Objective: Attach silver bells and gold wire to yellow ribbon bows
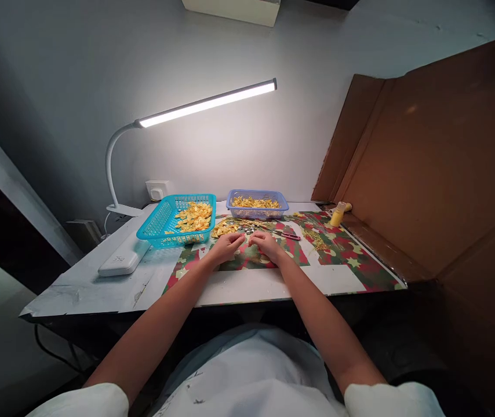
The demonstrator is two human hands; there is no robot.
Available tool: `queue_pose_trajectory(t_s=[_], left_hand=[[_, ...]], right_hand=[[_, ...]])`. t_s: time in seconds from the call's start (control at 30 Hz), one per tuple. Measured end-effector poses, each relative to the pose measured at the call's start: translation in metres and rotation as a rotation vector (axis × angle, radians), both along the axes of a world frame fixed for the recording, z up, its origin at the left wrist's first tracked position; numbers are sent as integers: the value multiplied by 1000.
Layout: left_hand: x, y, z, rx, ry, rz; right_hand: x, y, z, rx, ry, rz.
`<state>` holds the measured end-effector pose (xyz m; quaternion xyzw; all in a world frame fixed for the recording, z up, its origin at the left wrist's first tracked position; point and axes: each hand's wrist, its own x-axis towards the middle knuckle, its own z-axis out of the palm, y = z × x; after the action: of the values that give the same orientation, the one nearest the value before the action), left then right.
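My left hand (226, 247) and my right hand (265, 244) are close together over the patterned mat, fingers pinched and fingertips nearly meeting. What they hold is too small to make out. Just beyond my left hand lies a small pile of golden pieces (225, 229). Small silvery bits (250, 229) are scattered beyond the fingertips. A turquoise basket (156, 227) with golden, petal-like pieces (196, 216) stands to the left. Behind the hands is a purple-blue basket (257, 213) of smaller golden pieces (256, 202).
A pink-handled tool (290, 236) and thin golden strands (317, 240) lie right of my hands. Farther right stands a yellow bottle (337, 215) near cardboard (439, 156). At left are a white power bank (124, 258) and a lit lamp (208, 104).
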<state>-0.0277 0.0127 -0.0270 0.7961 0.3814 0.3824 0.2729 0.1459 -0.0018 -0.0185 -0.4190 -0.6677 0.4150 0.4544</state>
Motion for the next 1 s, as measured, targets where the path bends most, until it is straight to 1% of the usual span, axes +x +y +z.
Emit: queue_pose_trajectory(t_s=[0.3,0.53,0.67,0.87,1.0], left_hand=[[-1,1,2,-22,-13,38],[-7,7,3,11,-22,88],[-9,8,5,22,-18,94],[-9,8,6,18,-6,92],[-9,8,7,12,1,90]], right_hand=[[0,-4,3,-17,19,2],[2,-4,5,-6,27,-8],[4,-5,6,-2,26,-7],[4,-5,6,35,9,-25],[4,-4,4,94,-28,-65]])
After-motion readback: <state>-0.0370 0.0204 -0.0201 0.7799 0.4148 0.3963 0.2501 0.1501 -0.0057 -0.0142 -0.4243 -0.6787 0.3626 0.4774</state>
